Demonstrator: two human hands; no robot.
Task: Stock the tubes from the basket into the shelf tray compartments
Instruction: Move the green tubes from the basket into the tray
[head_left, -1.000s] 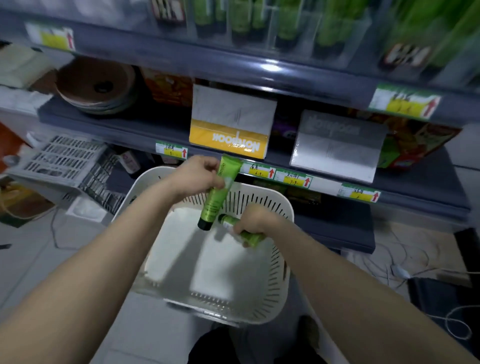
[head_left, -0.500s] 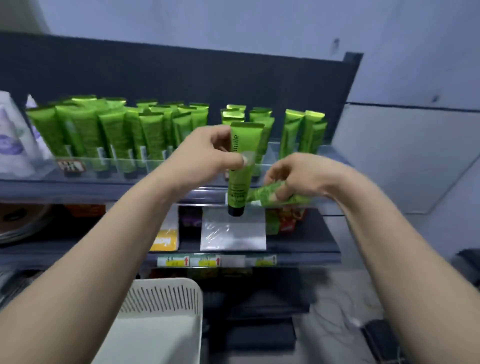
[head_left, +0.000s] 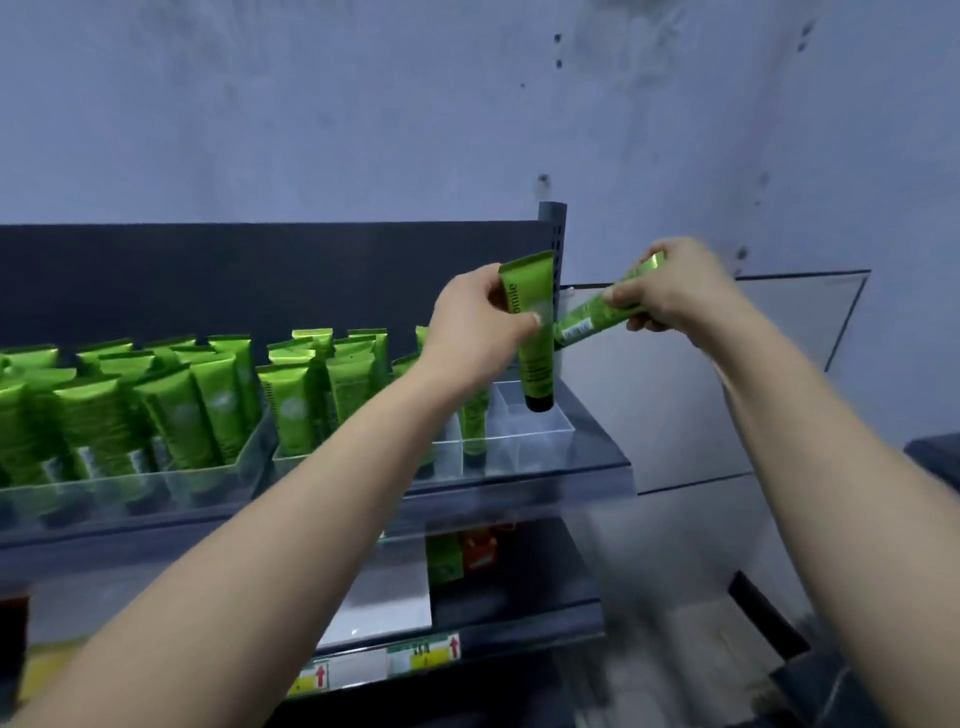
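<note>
My left hand (head_left: 475, 322) grips a green tube (head_left: 534, 353) by its crimped top, black cap hanging down just above the rightmost compartment of the clear shelf tray (head_left: 540, 436). My right hand (head_left: 675, 293) holds a second green tube (head_left: 597, 317) slanted, its cap end pointing left toward the first tube. Several green tubes (head_left: 291, 395) stand upright in the tray's left and middle compartments. The rightmost compartments look empty. The basket is out of view.
A second clear tray (head_left: 156, 473) packed with green tubes sits to the left on the same dark shelf (head_left: 597, 457). A grey upright post (head_left: 551, 223) stands behind my hands. A lower shelf holds boxes (head_left: 460, 556) and price labels (head_left: 423, 660).
Both hands lifted their tubes from the basket up to the top shelf and moved right. The left tube now hangs over the tray's right end; the basket has left the view.
</note>
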